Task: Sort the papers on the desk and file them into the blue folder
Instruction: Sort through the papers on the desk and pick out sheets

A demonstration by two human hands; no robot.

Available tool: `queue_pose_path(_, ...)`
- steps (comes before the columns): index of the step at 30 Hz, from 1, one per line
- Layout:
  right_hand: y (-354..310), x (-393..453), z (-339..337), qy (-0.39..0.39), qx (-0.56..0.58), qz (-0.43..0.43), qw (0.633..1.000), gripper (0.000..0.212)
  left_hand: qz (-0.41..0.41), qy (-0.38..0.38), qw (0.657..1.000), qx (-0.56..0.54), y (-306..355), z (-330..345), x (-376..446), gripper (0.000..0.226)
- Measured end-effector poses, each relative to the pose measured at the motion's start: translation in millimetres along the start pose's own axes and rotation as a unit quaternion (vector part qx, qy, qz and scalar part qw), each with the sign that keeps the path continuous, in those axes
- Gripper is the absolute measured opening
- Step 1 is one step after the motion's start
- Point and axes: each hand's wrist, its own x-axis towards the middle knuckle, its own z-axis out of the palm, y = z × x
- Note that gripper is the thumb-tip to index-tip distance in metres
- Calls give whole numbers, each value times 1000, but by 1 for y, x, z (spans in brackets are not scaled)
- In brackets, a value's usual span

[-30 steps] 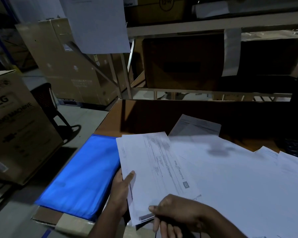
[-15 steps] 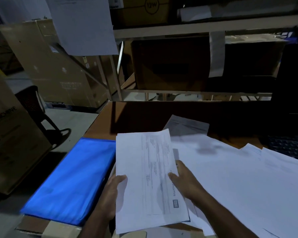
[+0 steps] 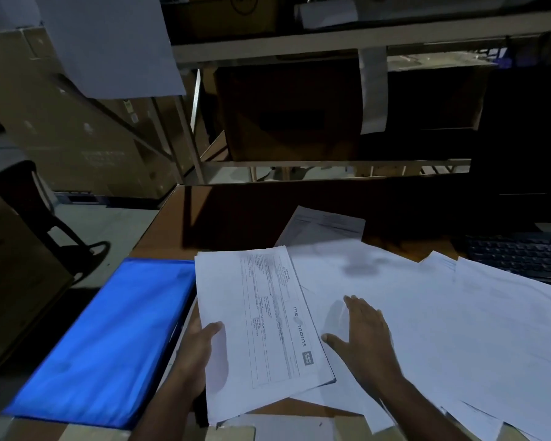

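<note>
A blue folder (image 3: pixel 109 338) lies flat at the desk's left front corner. My left hand (image 3: pixel 198 354) grips the left edge of a thin stack of printed papers (image 3: pixel 261 326), thumb on top, held just right of the folder. My right hand (image 3: pixel 363 335) is spread flat, fingers apart, resting on the loose white sheets (image 3: pixel 442 313) that cover the desk's right half. One more printed sheet (image 3: pixel 325 227) lies farther back, partly under the pile.
The brown desk (image 3: pixel 229 218) has bare surface at the back. A black keyboard (image 3: pixel 522 256) sits at the right behind the papers. Metal shelving (image 3: pixel 299 49) with cardboard boxes stands behind; a large box (image 3: pixel 10 281) and a dark chair (image 3: pixel 35 205) are on the left.
My right hand has left the held stack and moved right onto the loose sheets, fingers spread. The left hand keeps hold of the stack, which has settled a little straighter.
</note>
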Motion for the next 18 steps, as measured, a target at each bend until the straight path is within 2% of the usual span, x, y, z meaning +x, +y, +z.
queue_pose_path(2, 2, -1, 6, 34, 23, -5, 999, 78, -2, 4, 1000, 2, 0, 1, -3, 45)
queue_pose_path(5, 4, -1, 11, 92, 56, -27, 994, 47, 14, 3, 1000, 5, -1, 0, -10, 45)
queue_pose_path(7, 2, -2, 6, 137, 28, -35, 990, 24, 21, -9, 1000, 9, -1, -2, -12, 49)
queue_pose_path(9, -4, 0, -4, 168, 1, -21, 986, 11, 24, -17, 999, 15, -3, -5, -11, 52)
queue_pose_path(11, -12, 5, -13, 194, 39, 1, 980, 8, 27, -17, 999, 19, -4, -7, -10, 53)
queue_pose_path(13, -25, 8, -21, 238, 113, -6, 965, 20, 28, -17, 999, 20, -5, -7, -9, 56)
queue_pose_path(16, -52, 1, -37, 257, 269, -92, 924, 49, 23, -18, 999, 21, -6, -7, -9, 62)
queue_pose_path(18, -73, -6, -53, 246, 374, -141, 883, 58, 20, -23, 999, 18, -7, -8, -7, 64)
